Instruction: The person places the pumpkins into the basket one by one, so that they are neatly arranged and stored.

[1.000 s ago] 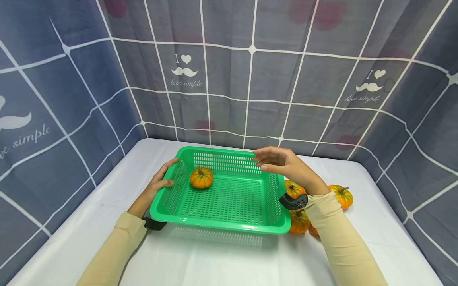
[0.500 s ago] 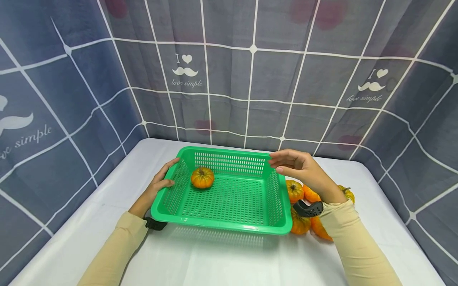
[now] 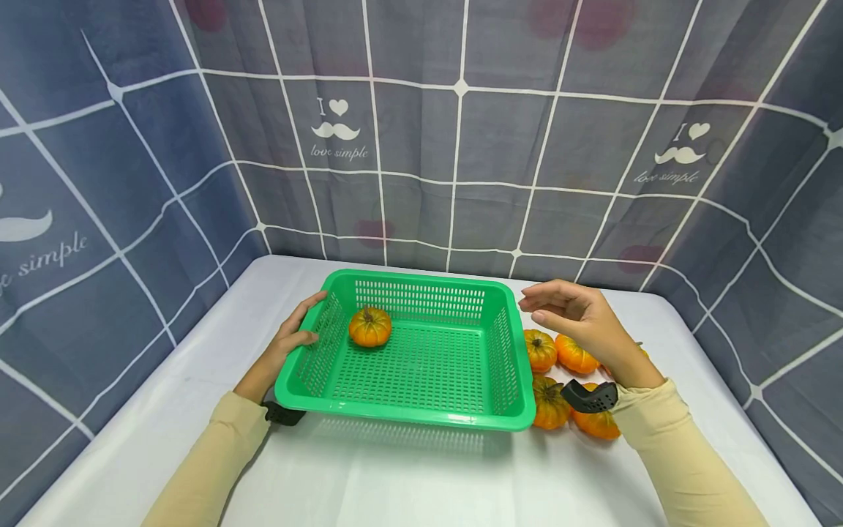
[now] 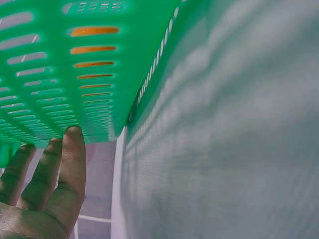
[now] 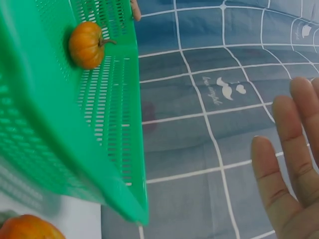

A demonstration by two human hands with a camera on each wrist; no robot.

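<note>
A green plastic basket with slotted walls stands over the white table in the head view. One small orange pumpkin sits inside it, towards the left; the right wrist view also shows that pumpkin and its stem. My left hand grips the basket's left rim, thumb on top, and its fingers lie against the outer wall in the left wrist view. To the right of the basket, my right hand is raised with relaxed fingers and holds nothing. Beneath it lie several pumpkins, partly hidden by the wrist.
A white cloth covers the table. Grey-blue curtains with white grid lines enclose it at the back and both sides. Each wrist wears a black camera mount. The basket's shadow falls on the cloth along its near side.
My right hand has moved right, from above the basket's far right corner to beyond its right rim, over the loose pumpkins. The left hand, the basket and the pumpkin inside have stayed put.
</note>
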